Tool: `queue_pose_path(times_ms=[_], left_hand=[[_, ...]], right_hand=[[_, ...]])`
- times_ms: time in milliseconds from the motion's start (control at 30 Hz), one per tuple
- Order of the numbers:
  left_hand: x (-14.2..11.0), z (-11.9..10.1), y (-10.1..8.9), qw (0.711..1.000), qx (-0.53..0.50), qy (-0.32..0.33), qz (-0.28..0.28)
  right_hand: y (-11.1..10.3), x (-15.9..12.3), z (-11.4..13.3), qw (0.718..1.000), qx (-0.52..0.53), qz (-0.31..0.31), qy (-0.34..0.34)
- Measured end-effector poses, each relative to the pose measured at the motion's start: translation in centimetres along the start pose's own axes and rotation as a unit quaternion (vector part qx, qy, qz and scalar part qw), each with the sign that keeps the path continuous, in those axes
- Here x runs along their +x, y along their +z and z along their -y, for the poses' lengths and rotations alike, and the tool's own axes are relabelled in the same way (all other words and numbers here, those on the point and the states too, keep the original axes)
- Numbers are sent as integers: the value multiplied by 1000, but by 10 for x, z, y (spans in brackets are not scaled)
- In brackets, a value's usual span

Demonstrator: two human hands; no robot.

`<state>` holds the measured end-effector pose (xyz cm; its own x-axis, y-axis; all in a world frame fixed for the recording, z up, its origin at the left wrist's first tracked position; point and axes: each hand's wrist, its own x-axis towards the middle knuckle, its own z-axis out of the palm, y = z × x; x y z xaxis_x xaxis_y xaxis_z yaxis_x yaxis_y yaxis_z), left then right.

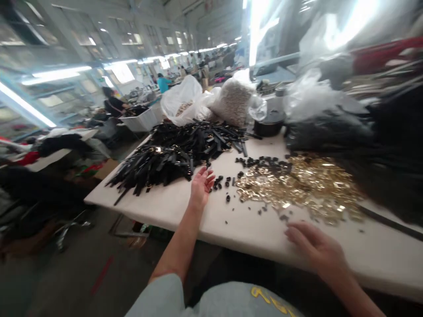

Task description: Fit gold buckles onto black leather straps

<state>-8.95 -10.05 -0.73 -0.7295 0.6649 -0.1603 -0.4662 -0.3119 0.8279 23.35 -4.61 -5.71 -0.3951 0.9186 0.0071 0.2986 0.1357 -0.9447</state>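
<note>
My left hand is over the table, palm turned partly up, fingers loosely curled and a little apart. A small black piece shows at its fingertips; it does not look gripped. Just right of this hand lie several small black loops. Behind and to the left spreads a large heap of black straps, some with gold-coloured metal on them. My right hand is low near the table's front edge, blurred, its fingers close together. Whether it holds anything is hidden. Beyond it lies a wide pile of shiny gold-coloured metal buckles.
Clear plastic bags filled with small pale pieces stand at the back of the white table, beside a dark round container. Dark bagged material is at the right. Other people are at work far off.
</note>
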Motion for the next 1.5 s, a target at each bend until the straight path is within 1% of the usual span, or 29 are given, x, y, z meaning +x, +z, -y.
queue_pose_path(times_ms=[33,100,133,200,267,300,367,400,433,467,533,567,633,700,767,833,1000,1067,1133,1167,1200,1233,1267,1333,1367,1400,1433,1500], left_hand=[[-13,14,5,1000,26,-6,17],[-36,35,12,996,82,-4,45],[-46,43,14,991,112,3,67],[-60,55,16,978,175,25,111],[-71,63,16,963,227,38,139],[-76,66,15,957,247,44,147],[-85,68,12,947,277,54,151],[-89,68,10,944,289,62,148],[-91,68,9,941,298,69,144],[-93,68,9,939,305,75,141],[-94,66,9,937,313,82,132],[-95,66,9,935,318,80,132],[-95,65,11,934,325,75,130],[-96,64,15,933,331,76,122],[-99,64,18,932,334,85,109],[-101,63,21,929,343,90,107],[-104,61,21,921,361,96,111],[-105,60,20,922,355,101,118],[-105,61,18,924,350,100,119],[-105,61,17,924,351,99,118],[-106,62,17,924,351,96,121],[-107,63,17,924,349,96,126],[-109,65,19,924,345,95,138],[-114,69,23,924,325,74,187],[-117,71,26,924,310,53,216],[-120,73,29,925,293,26,241],[-124,74,32,925,276,-6,260],[-129,76,37,927,250,-63,272]], right_hand=[[0,-1,2,999,16,29,5],[-3,-1,4,997,60,54,16],[-5,2,4,996,74,54,16],[-15,12,1,997,73,31,-2],[-30,26,0,999,45,4,-27],[-39,34,1,999,15,-14,-40],[-58,50,6,993,-89,-44,-62],[-69,57,10,983,-162,-62,-68],[-80,63,14,966,-238,-80,-66],[-91,68,18,944,-308,-102,-57],[-114,72,22,895,-424,-134,-16],[-124,71,22,871,-472,-136,12],[-143,65,19,832,-539,-116,67],[-155,56,13,809,-572,-92,102],[-161,47,7,802,-581,-80,111],[-161,43,1,800,-587,-66,106],[-159,44,-4,813,-575,-45,82],[-160,43,-2,823,-560,-56,78],[-159,37,3,833,-541,-81,76],[-156,32,6,836,-535,-95,75],[-151,26,10,845,-519,-105,72],[-143,18,14,866,-483,-110,65],[-133,9,18,897,-425,-103,54],[-108,-11,24,965,-255,-58,20],[-94,-22,27,986,-165,-26,1],[-80,-31,29,996,-92,7,-14],[-68,-40,31,998,-47,37,-24],[-48,-53,33,996,-7,81,-33]])
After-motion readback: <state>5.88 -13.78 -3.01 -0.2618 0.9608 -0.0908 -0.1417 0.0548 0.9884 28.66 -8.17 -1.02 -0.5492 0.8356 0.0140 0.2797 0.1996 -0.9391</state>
